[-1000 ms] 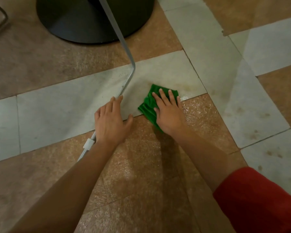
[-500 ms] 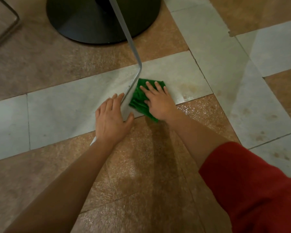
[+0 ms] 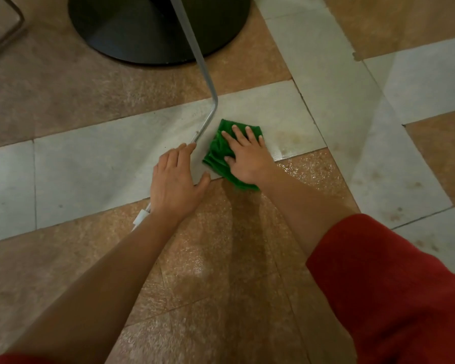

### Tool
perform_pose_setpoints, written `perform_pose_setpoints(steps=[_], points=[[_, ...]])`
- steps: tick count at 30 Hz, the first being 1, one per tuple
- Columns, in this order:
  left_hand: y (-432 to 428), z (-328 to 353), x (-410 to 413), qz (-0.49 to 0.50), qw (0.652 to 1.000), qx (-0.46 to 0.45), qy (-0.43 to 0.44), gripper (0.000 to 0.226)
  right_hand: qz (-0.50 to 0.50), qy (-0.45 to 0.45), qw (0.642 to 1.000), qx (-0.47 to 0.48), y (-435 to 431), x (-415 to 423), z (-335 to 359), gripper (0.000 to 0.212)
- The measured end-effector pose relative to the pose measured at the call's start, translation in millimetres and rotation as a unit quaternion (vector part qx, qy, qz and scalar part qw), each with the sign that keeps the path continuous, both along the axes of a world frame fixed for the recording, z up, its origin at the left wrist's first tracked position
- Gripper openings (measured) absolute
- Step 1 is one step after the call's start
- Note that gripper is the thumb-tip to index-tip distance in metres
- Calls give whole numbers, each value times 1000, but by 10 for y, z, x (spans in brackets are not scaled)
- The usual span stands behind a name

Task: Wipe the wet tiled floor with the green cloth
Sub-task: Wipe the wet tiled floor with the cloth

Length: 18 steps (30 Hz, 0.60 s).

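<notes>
Our right hand (image 3: 247,160) is pressing flat, fingers spread, on the green cloth (image 3: 218,156) lying on the pale tile, while our left hand (image 3: 177,181) is bracing open-palmed on the floor (image 3: 221,245) beside the metal rod (image 3: 206,119). We are mid-wipe; next we are probably needing to sweep toward the glistening wet patch (image 3: 300,169).

black round base (image 3: 132,30), bent metal tube (image 3: 208,111)

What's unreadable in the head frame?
- Bent grey metal rod: top cut by the frame edge, lower stretch hidden under the left hand.
- Crumpled green cloth: middle covered by the flat right hand.
- Round black base: far part cut by the top edge.
- White clip by the left wrist: too small to identify.
</notes>
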State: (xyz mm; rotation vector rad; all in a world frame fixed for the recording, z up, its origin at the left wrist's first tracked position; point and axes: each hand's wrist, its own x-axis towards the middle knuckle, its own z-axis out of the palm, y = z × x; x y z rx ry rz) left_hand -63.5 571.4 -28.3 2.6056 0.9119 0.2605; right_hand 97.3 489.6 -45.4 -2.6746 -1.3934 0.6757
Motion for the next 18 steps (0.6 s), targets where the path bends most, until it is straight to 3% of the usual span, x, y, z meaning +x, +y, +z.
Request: perform_pose_setpoints(steps=[8,12,18], points=[[-129,10,166,-10,999,-25,-34,52,128,46,989,55,-282,-117,23,60],[-224,-25,322,-84,996,-36,-23,53,58,56,993,91,-502,18,98,72],[-275,-143,517,-148,975,-24,162,76,-73,-21,991,106,-906,86,83,70]])
